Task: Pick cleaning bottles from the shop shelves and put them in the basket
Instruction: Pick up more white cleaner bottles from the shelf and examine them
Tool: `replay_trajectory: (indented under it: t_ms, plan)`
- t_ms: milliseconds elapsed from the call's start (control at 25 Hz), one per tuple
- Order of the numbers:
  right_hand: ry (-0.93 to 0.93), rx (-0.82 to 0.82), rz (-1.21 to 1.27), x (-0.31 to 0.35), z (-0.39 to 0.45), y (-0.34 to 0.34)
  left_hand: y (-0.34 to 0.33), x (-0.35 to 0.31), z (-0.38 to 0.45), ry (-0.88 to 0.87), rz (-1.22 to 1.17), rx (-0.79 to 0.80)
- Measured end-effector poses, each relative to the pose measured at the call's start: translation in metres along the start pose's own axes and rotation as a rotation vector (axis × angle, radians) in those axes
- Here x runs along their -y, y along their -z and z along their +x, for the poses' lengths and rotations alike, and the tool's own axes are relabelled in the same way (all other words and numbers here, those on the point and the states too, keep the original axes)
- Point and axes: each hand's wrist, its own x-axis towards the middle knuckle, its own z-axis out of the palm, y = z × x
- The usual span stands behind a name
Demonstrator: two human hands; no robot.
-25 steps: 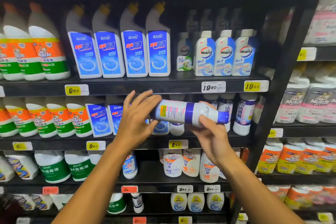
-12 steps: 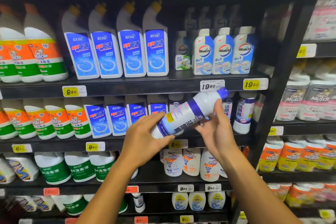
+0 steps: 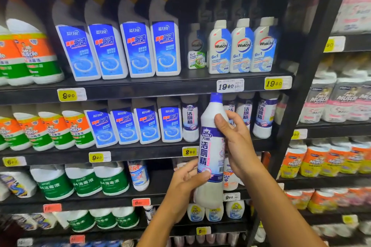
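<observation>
A white cleaning bottle (image 3: 210,150) with a blue cap and a purple-blue label stands upright in front of the shelves, held by both hands. My left hand (image 3: 185,184) grips its lower part from the left, thumb across the front. My right hand (image 3: 236,144) grips its upper body from the right, thumb on the neck side. More bottles of the same kind (image 3: 263,114) stand on the middle shelf behind it. No basket is in view.
Black shelves (image 3: 140,86) hold rows of blue-label bottles (image 3: 136,50), Walch bottles (image 3: 242,46), orange-green bottles (image 3: 34,54) and green-label jugs (image 3: 82,180). A black upright post (image 3: 301,90) separates another shelf bay on the right.
The bottle has turned from lying sideways, through a tilt, to upright with its cap up. My left hand moved down to its base and my right hand up to its shoulder.
</observation>
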Motion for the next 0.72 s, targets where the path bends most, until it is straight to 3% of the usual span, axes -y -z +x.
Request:
replay_trajectory:
  t_ms: [520,720]
  plan:
    - [0.003,-0.156,-0.187,-0.031,-0.010,-0.019,0.009,0.024,-0.010,0.214,-0.226,0.037]
    - [-0.132,-0.139,-0.132,-0.042,-0.012,-0.020,0.027,0.018,-0.020,0.244,-0.231,0.077]
